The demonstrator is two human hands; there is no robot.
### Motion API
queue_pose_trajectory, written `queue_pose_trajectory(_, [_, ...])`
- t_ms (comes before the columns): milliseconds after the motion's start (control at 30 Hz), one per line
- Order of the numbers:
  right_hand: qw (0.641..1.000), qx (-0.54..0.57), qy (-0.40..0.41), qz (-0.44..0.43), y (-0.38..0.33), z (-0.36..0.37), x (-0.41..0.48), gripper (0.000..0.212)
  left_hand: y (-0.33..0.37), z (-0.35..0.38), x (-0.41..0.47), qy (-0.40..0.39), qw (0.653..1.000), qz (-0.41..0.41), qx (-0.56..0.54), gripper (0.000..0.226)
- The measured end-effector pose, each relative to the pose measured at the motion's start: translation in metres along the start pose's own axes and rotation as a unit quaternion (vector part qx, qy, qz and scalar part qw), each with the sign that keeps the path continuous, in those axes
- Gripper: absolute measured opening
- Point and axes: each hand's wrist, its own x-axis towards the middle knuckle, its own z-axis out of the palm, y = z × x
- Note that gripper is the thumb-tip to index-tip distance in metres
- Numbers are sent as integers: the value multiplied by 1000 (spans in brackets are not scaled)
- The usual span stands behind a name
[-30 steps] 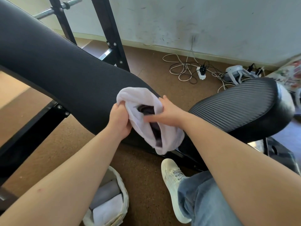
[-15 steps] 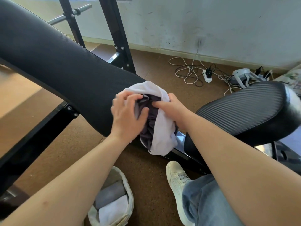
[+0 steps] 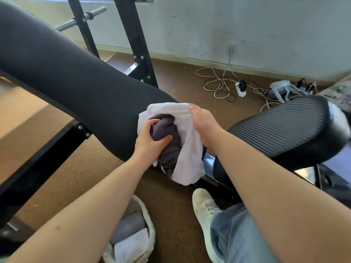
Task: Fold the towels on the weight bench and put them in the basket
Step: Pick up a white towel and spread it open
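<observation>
A white towel (image 3: 188,149) hangs crumpled at the gap between the black weight bench's back pad (image 3: 66,76) and seat pad (image 3: 288,130). A dark purple-grey towel (image 3: 169,141) is bunched inside it. My left hand (image 3: 150,143) grips the dark towel. My right hand (image 3: 203,126) pinches the white towel's upper edge. Below, on the floor, a cream woven basket (image 3: 150,228) holds folded grey and white towels.
The bench's black uprights (image 3: 136,40) and a metal bar (image 3: 81,18) stand behind the pad. Tangled cables, a power strip (image 3: 240,88) and a white device (image 3: 281,90) lie by the wall. My white shoe (image 3: 205,213) and jeans leg are beside the basket.
My left hand has moved from the white towel's outer edge into its fold and closed on the dark towel. My right hand shifted up to the white towel's top edge.
</observation>
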Motion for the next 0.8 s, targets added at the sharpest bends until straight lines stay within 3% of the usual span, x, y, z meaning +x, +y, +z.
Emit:
queue_pose_trajectory(100, [985, -132, 87, -73, 6, -12, 3, 43, -3, -2, -1, 43, 998, 53, 4, 57])
queue_pose_trajectory(167, [962, -228, 80, -125, 11, -18, 2, 18, 1, -4, -3, 98, 991, 92, -14, 57])
queue_pose_trajectory(200, [951, -263, 72, -144, 14, -18, 1, 16, 3, -6, -3, 135, 985, 104, -31, 57])
queue_pose_trajectory(300, [938, -309, 42, -152, 19, -14, -1, 32, 7, -11, 1, 221, 969, 67, -87, 56])
queue_pose_trajectory(367, [942, -304, 2, -140, 19, -9, -3, 53, 8, -14, 1, 234, 963, 5, -131, 57])
queue_pose_trajectory(467, [949, -239, -127, -160, 10, 1, -17, 88, 10, -17, 0, 205, 960, -42, -184, 59])
queue_pose_trajectory(567, [942, -118, -286, -130, 4, 14, -27, 93, 18, -12, -1, 130, 954, -87, -257, 60])
queue_pose_trajectory(633, [943, -102, -286, -137, 8, 23, -27, 105, 25, -9, -1, 55, 946, -108, -302, 59])
queue_pose_trajectory(700, [953, -108, -231, -161, 14, 27, -22, 118, 29, -10, -2, -20, 931, -95, -352, 50])
queue_pose_trajectory(767, [968, -95, -160, -167, 16, 21, -14, 88, 29, -13, -2, -56, 922, -92, -372, 60])
queue_pose_trajectory(800, [974, -98, -128, -159, 15, 17, -13, 67, 25, -14, -1, -59, 939, -87, -329, 75])
